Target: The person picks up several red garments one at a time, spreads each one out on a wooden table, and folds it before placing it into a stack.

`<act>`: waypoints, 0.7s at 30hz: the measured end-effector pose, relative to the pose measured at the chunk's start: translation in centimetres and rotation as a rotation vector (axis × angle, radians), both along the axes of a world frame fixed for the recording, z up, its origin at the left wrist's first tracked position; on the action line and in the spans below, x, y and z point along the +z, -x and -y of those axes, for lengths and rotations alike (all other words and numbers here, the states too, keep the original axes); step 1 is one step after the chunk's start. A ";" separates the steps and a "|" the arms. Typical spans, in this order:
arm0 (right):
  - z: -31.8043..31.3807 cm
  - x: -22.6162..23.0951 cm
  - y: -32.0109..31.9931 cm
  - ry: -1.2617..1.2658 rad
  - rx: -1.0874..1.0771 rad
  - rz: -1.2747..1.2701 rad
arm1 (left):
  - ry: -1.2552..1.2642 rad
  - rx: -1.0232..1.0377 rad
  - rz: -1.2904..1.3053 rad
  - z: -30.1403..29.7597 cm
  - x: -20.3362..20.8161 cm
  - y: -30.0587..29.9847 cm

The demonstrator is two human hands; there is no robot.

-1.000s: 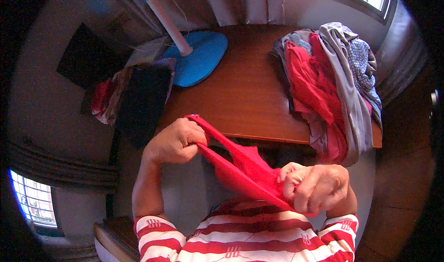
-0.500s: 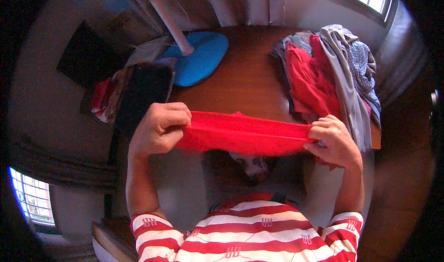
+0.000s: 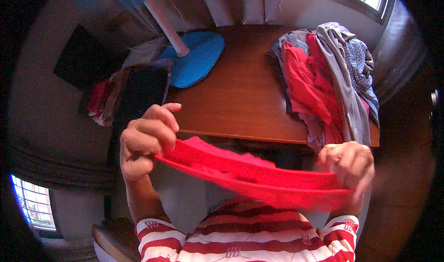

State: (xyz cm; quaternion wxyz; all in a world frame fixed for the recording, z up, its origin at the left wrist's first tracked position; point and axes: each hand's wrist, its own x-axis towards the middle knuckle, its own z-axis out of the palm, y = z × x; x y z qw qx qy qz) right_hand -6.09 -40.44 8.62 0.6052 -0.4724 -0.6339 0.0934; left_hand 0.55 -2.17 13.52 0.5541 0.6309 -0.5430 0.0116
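Two-hand hold: the left hand (image 3: 147, 141) closes on the left end of a red cloth (image 3: 300, 183), with its fingers curled and one finger raised clear; the right hand (image 3: 350, 167) closes on the right end, its knuckles upward and slightly blurred; the exact finger contact on the right side cannot be told.

Position of the cloth: it spans the gap between the hands, in front of the near edge of the table (image 3: 240, 86) and above the lap of the striped shirt (image 3: 245, 234); the left end sits higher than the right; two long edges stand apart, so that the inner face shows between them. The wide spacing of the hands appears to keep the cloth drawn out lengthwise; gripping the ends alone leaves the middle unsupported and slightly sagging.

Surroundings: a clothes pile (image 3: 312, 77) lies at the right of the table and hangs over its near edge, probably placed there for reach by the right hand; a blue base (image 3: 199, 61) carries a white pole (image 3: 166, 28) toward the far left, its broad footprint presumably for stability; dark fabric (image 3: 141, 86) lies beside it.
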 end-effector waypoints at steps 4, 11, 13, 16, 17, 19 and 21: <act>1.4 -1.1 0.7 -0.221 -0.175 -0.079 | -0.158 0.277 0.104 -1.0 0.5 0.3; -0.5 -1.1 0.8 -0.224 -1.057 -0.342 | -0.151 0.584 -0.035 -0.1 -0.6 0.2; -0.1 -0.1 0.8 0.075 -1.211 -0.171 | -0.153 0.622 0.080 0.1 -0.4 0.5; -0.7 -1.5 1.3 -0.032 -1.387 -0.377 | -0.085 0.661 0.126 0.8 -1.3 0.2; -1.0 -1.4 1.4 -0.031 -1.388 -0.382 | -0.088 0.659 0.122 0.8 -1.3 0.4; -1.4 -0.8 1.7 -0.111 -1.409 -0.182 | 0.055 0.694 0.041 0.7 -1.1 0.8; -1.1 -1.0 1.8 -0.055 -1.437 -0.256 | 0.017 0.704 0.022 0.1 -1.0 0.9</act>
